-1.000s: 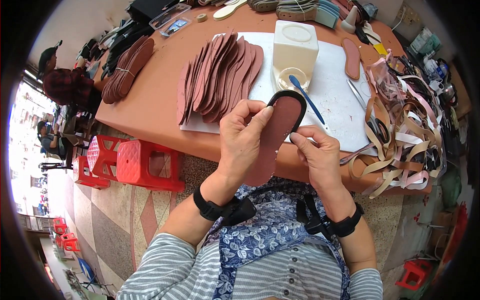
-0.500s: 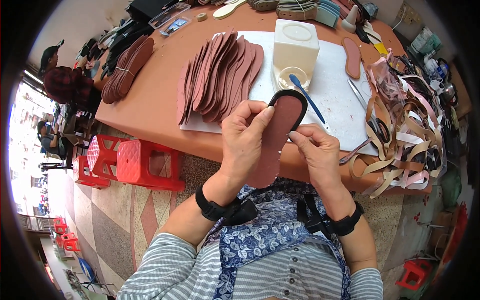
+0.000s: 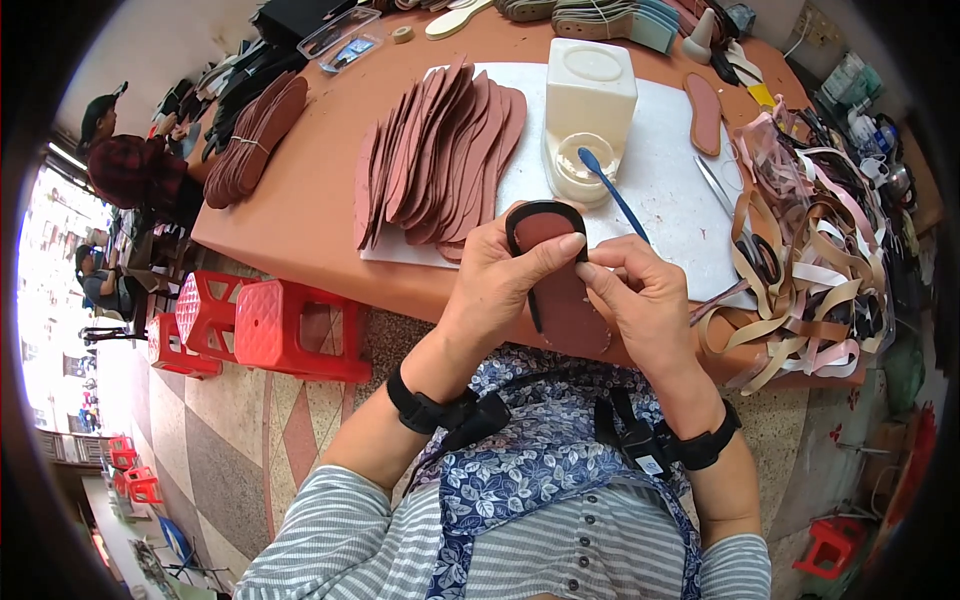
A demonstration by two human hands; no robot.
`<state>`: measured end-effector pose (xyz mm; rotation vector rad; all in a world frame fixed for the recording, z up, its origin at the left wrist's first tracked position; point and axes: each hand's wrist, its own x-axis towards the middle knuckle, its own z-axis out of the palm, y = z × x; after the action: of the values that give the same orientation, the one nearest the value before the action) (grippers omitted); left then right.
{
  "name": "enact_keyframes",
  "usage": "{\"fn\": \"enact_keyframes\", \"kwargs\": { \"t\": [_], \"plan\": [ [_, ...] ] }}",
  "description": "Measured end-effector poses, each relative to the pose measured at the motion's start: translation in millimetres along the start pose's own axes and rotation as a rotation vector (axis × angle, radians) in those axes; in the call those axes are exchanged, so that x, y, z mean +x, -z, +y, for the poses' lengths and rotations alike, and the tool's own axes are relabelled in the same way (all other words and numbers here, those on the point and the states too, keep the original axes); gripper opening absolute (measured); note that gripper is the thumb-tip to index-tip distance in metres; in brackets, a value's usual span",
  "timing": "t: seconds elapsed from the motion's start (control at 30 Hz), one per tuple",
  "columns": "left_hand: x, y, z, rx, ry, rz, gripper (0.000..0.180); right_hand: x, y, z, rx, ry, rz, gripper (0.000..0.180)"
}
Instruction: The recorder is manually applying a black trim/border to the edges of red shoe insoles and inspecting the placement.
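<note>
A reddish-brown shoe insole [image 3: 565,308] is held up between both hands, just past the table's near edge. Black edging strip [image 3: 545,207] runs round its upper end, and a loose tail of the strip hangs by its left side. My left hand [image 3: 495,275] grips the insole from the left, thumb pressed across its face near the top. On the right rim, my right hand [image 3: 640,295] pinches the edging between thumb and fingertips. Beyond them stands a cream plastic container [image 3: 592,95] with a round glue-filled opening [image 3: 583,180], a blue brush [image 3: 615,192] resting in it.
A large pile of insoles [image 3: 440,150] lies left of the white board [image 3: 680,200], with a tied bundle [image 3: 258,140] farther left. Scissors [image 3: 755,255] and tangled strips [image 3: 815,290] cover the right side. Red stools [image 3: 285,325] stand at lower left; a person [image 3: 135,165] sits beyond.
The insole has come slightly down and turned, its lower end swinging right. My left thumb has moved over its face, and the right hand has shifted a little along the edging.
</note>
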<state>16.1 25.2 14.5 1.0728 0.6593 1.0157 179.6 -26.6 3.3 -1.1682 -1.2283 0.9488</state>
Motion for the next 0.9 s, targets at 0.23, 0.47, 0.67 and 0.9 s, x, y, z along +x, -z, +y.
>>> {"fn": "enact_keyframes", "kwargs": {
  "t": [0.23, 0.47, 0.67, 0.9],
  "plan": [
    [1, 9, 0, -0.080, 0.076, 0.004, 0.019, -1, 5, -8, 0.056, -0.225, -0.084, 0.017],
    [3, 13, 6, -0.171, 0.017, 0.089, 0.017, -13, 6, -1, -0.024, -0.125, -0.018, 0.017],
    [2, 16, 7, -0.189, 0.006, 0.087, 0.019, -11, 12, 2, 0.156, -0.229, -0.087, 0.015],
    [1, 14, 8, -0.179, 0.004, 0.107, 0.019, -10, 16, 6, 0.216, -0.249, -0.074, 0.014]
  ]
}}
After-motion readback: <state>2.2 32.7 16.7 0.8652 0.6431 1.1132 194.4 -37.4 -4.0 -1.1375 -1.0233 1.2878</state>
